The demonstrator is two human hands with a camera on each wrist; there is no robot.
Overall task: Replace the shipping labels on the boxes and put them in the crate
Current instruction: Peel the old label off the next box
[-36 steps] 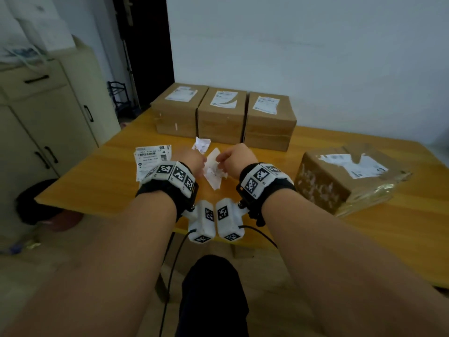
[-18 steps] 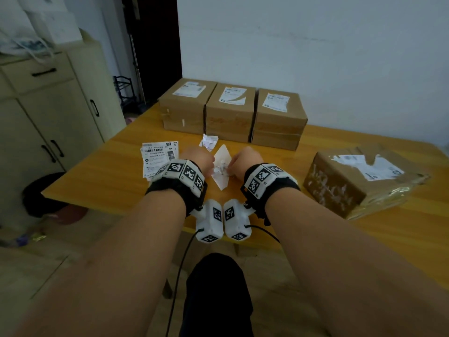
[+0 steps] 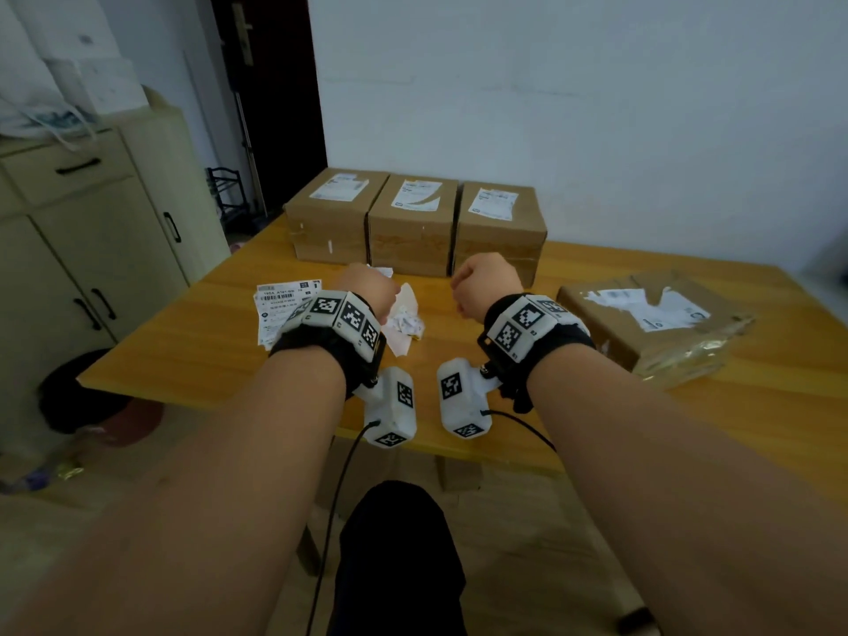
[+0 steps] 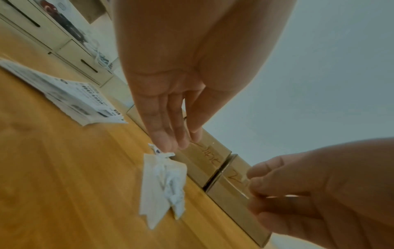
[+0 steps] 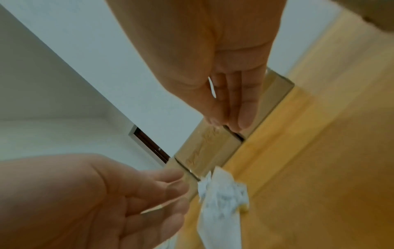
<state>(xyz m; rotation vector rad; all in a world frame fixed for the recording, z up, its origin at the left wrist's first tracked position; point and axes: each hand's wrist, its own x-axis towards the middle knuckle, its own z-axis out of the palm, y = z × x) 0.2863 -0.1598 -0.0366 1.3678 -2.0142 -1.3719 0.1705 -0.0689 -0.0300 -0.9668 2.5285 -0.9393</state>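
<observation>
Hands now apart: left hand [image 3: 367, 291], right hand [image 3: 482, 286], four boxes [image 3: 415, 222].

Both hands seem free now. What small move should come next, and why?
Probably the left hand should reach to the stack of fresh labels beside it and take one: the crumpled label lies on the table, the right hand is also empty, and the box on the right shows only torn label remains.

Wooden table [image 3: 527, 406] with parcels and paper

Three boxes [image 3: 415, 224], a torn box [image 3: 651, 323], fresh labels [image 3: 280, 309] and crumpled paper [image 3: 406, 321] are carried.
</observation>
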